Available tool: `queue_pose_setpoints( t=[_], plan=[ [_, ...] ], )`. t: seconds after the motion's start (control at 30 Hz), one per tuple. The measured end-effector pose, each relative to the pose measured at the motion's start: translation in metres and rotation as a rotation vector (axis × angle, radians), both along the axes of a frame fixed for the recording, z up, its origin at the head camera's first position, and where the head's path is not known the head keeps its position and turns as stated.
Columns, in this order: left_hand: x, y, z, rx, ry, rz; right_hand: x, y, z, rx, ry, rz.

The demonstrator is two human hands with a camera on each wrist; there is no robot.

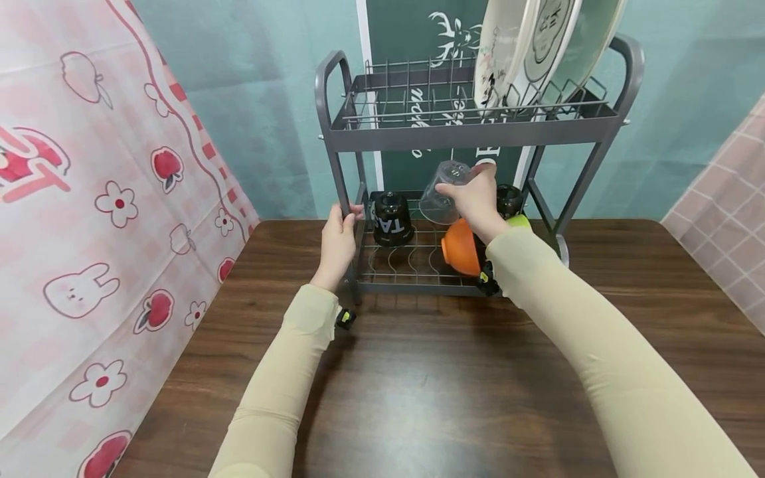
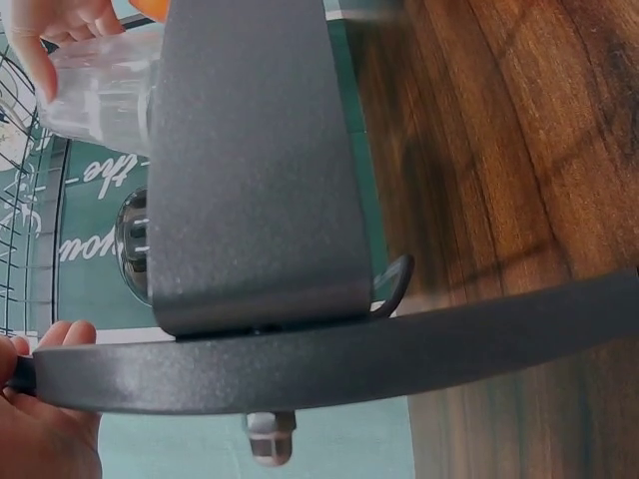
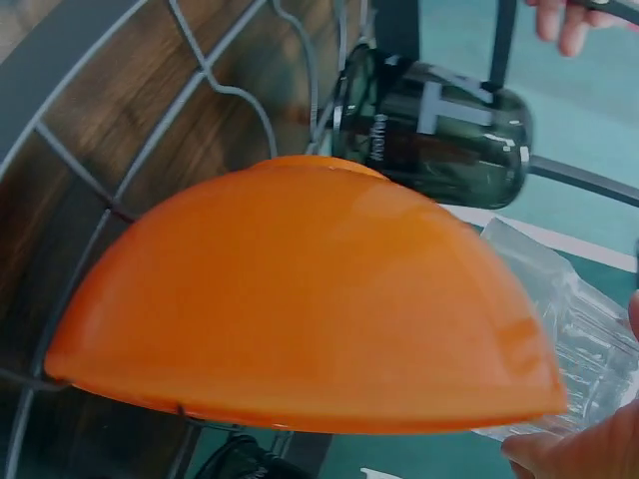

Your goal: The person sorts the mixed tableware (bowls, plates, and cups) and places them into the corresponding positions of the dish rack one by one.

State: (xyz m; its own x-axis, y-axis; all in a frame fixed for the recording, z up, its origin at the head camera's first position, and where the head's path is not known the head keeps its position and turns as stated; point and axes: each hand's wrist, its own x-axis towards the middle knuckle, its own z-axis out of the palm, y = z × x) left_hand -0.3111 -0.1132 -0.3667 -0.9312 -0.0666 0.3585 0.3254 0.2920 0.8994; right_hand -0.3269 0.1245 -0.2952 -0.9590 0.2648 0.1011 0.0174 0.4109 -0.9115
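My right hand (image 1: 476, 200) pinches a clear cup (image 1: 441, 198) by its narrow base. The cup tilts with its wide mouth downward, above the lower shelf of a grey two-tier dish rack (image 1: 472, 138). At the rack's left post, my left hand (image 1: 338, 242) grips the frame, thumb in front and fingers behind. Between the hands, a dark glass cup (image 1: 392, 220) with white lettering stands mouth down on the lower shelf. An orange bowl (image 3: 300, 309) leans on its side beneath my right wrist, partly covered by it in the head view.
Several plates (image 1: 540, 53) stand upright on the upper shelf's right side. Behind my right wrist are another dark cup (image 1: 509, 199) and a green item (image 1: 518, 222), partly hidden. The rack stands toward the back of a brown wooden table (image 1: 412, 392). A patterned cloth (image 1: 113, 265) hangs at left.
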Motion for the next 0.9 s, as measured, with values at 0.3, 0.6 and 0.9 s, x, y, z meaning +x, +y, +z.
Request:
queue_pose_setpoints(
  t=[0.3, 0.6, 0.9],
  plan=[
    [-0.001, -0.002, 0.000, -0.004, 0.004, -0.011, -0.009, -0.002, -0.013, 0.094, 0.009, 0.053],
    [-0.002, -0.003, 0.000, -0.011, -0.010, -0.023, -0.013, 0.002, -0.011, 0.204, -0.117, 0.104],
    [-0.003, -0.003, 0.000, -0.006, -0.005, -0.022, -0.016, 0.002, -0.011, 0.274, -0.221, 0.140]
  ],
)
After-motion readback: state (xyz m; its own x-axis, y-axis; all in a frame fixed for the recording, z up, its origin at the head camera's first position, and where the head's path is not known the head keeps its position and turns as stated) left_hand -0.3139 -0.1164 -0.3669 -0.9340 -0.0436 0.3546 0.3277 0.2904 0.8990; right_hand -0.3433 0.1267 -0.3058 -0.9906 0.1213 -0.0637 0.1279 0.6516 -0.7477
